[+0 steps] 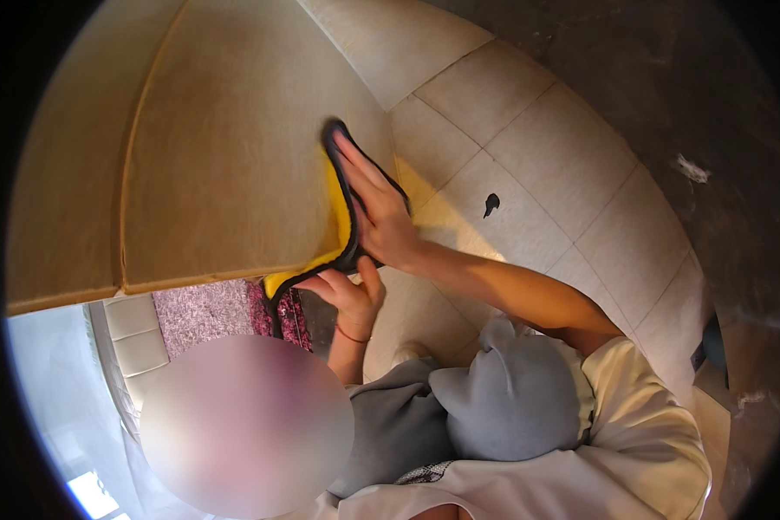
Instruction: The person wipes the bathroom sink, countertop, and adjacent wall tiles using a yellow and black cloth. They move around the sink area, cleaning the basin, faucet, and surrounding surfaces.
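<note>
A microfibre cloth point(339, 195), yellow on one side and dark grey with a black hem on the other, lies bent against a brown panel point(234, 162). My right hand point(380, 218) is laid along its grey side, fingers stretched out, keeping the yellow side against the panel. Lower down, my left hand point(351, 292) is at the cloth's lower part, close to the panel's edge, with its thumb raised. A thin red band circles the left wrist. The left fingertips are partly hidden by the cloth.
A vertical groove point(127, 149) divides the panel. Beige floor tiles point(552, 156) stretch to the right, with a small black object point(491, 205) on them. Beyond lies a dark surface point(741, 247). A pink patterned rug point(205, 312) and padded light upholstery point(130, 325) show below the panel.
</note>
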The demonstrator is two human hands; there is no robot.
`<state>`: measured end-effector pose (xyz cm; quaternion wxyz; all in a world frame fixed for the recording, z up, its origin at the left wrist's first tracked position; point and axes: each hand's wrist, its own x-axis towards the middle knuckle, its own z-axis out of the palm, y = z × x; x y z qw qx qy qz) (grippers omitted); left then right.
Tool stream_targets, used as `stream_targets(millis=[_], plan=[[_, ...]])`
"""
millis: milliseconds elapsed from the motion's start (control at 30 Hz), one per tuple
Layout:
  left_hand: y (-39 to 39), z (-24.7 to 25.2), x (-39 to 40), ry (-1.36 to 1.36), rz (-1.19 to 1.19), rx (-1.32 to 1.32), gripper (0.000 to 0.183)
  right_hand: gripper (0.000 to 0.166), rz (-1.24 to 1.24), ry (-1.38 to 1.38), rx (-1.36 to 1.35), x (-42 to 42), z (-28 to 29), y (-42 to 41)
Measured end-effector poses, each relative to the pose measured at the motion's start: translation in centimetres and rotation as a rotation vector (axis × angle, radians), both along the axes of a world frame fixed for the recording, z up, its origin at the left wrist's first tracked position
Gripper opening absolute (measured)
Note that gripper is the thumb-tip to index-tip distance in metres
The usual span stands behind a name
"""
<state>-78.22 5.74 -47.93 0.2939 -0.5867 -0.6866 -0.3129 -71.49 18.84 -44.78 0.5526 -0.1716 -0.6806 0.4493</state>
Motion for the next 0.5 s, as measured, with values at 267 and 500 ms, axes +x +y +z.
stream_targets(millis=[267,500], plan=[[0.8,-2.6,0.0,0.377,0.233,-0.053,0.066,0.06,0.111,0.2,-0.101,-3.8,-3.2,1.3],[-1.3,-8.9,3.9,0.045,-0.108,-0.581,0.062,0.051,0.289,-0.333,-0.533,-1.1,-23.7,-0.9]])
